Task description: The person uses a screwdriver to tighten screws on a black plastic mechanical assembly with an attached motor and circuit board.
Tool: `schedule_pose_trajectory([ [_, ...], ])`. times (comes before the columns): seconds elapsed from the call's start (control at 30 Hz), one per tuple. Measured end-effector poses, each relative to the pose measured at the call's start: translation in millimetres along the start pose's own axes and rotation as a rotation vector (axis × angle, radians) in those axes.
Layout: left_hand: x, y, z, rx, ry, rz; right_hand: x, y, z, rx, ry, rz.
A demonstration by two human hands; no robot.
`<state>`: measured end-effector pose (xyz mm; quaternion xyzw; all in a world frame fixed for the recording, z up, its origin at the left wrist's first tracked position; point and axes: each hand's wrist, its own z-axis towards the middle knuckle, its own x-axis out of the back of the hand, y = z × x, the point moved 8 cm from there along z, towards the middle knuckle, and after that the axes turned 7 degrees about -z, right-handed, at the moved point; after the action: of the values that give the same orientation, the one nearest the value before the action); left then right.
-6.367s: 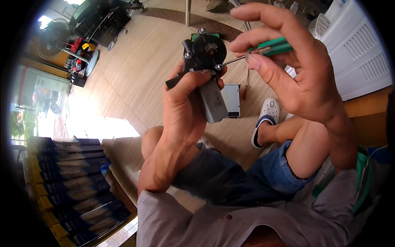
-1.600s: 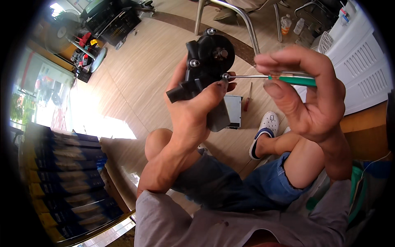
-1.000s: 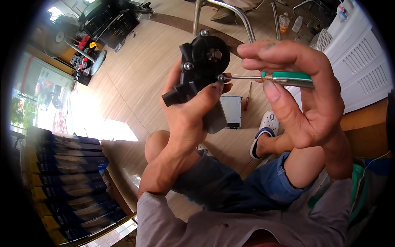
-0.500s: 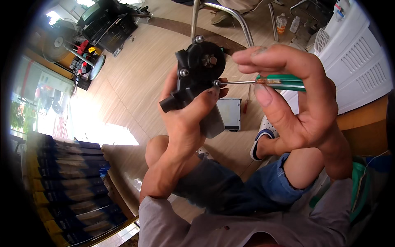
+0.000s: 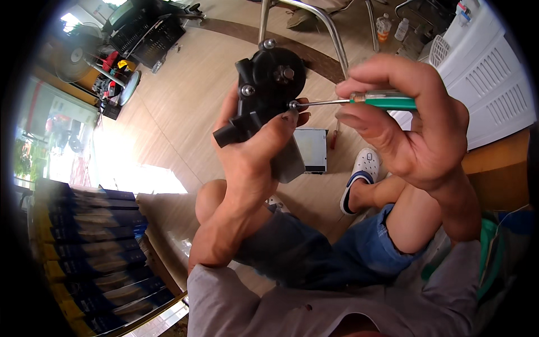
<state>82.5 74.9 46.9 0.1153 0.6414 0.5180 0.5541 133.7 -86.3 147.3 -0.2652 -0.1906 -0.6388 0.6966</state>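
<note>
My left hand (image 5: pixel 250 157) is closed round a motor with a black plastic housing (image 5: pixel 264 76) and a grey metal body (image 5: pixel 288 163). A toothed metal shaft end (image 5: pixel 284 74) stands out of the housing's round part, and metal-lined mounting lugs sit at its edge. In my right hand (image 5: pixel 424 129) is a screwdriver (image 5: pixel 388 101) with a green and clear handle, pinched between thumb and fingers. Its thin shank lies nearly level, and the tip meets the small metal fitting (image 5: pixel 293 105) beside my left thumb. Whether the tip sits inside it, I cannot tell.
Below the motor, a flat grey box (image 5: pixel 313 150) lies on the floor beside a red-handled tool (image 5: pixel 334 139). Stacked boxes (image 5: pixel 101 253) stand at left, a white slatted unit (image 5: pixel 488 84) at right. A metal chair leg (image 5: pixel 331 31) rises ahead; a fan (image 5: pixel 76 56) stands far left.
The fingers and thumb of my right hand have rolled round the screwdriver handle. Both hands, with the motor and screwdriver, have shifted slightly upward in the picture. The tip stays at the same fitting.
</note>
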Motion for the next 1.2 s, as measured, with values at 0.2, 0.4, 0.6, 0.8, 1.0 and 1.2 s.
schedule_pose_trajectory([
  [0.2,0.8,1.3,0.3,-0.013,0.007,0.014,-6.4,3.8,0.6,-0.129,0.056,0.277],
  [0.4,6.3,0.4,0.6,-0.015,0.009,0.036,-1.4,1.3,4.5,-0.001,0.052,0.332],
  [0.6,1.0,-2.4,1.0,-0.024,-0.021,0.013,-1.9,0.7,4.1,-0.068,-0.086,0.019],
  [0.8,3.8,0.5,1.9,-0.064,-0.019,0.034,-9.6,10.6,-5.3,-0.075,0.075,0.159],
  [1.0,1.3,-1.4,3.0,-0.063,-0.03,0.033,-3.9,7.9,-3.5,-0.037,0.097,0.165],
  [1.2,3.9,-0.3,2.5,-0.068,-0.051,0.032,-1.8,3.0,1.5,0.087,-0.099,-0.02],
])
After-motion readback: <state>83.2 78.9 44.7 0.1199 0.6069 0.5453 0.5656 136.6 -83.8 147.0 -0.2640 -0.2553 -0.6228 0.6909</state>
